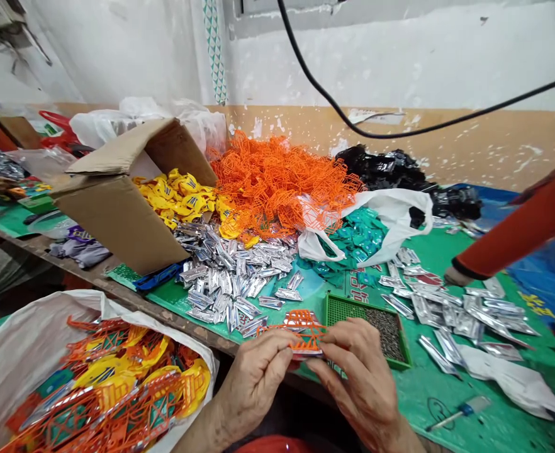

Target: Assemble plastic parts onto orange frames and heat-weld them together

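My left hand (256, 377) and my right hand (360, 374) are close together at the near edge of the green table (447, 390). Both pinch one orange plastic lattice piece (306, 330) with a silver foil packet under it. Just beyond my right hand lies a green tray (338, 308) of small dark screws. A heap of silver foil packets (233, 277) lies beyond my left hand.
A white bag (32, 340) of assembled orange and yellow pieces sits lower left. Behind are a tipped cardboard box (117, 214) with yellow pieces, an orange lattice pile (277, 179), a bag of teal packets (357, 236). Another person's orange sleeve (518, 226) reaches in at right. A screwdriver (454, 415) lies near.
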### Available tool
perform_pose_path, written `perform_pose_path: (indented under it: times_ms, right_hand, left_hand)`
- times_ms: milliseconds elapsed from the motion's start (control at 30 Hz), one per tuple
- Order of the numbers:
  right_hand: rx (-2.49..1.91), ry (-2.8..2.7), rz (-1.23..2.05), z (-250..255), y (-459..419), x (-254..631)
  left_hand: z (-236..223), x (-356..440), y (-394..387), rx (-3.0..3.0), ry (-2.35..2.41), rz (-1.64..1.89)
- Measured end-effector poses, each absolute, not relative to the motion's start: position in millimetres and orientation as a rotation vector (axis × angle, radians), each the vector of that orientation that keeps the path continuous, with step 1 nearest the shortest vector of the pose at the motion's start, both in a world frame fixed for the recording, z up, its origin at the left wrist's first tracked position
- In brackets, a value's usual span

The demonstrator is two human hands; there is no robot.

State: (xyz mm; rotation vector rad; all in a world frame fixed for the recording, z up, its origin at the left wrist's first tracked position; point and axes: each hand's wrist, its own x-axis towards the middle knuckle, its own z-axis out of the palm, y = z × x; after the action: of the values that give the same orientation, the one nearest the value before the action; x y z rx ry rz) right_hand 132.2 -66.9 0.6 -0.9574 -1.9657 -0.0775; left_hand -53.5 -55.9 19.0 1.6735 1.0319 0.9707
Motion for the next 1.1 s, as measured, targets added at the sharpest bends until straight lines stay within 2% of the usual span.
perform_pose_path:
  times_ms: [567,1100]
  right_hand:
    - [-0.882,-1.852,-0.182,-2,-81,130]
    - [-0.91,-1.835,-0.297,-7,-95,134]
  left_hand:
    - [11,-59,-60,2.346,0.764,1.139]
    - [4,-61,-64,2.525,0.655,1.188]
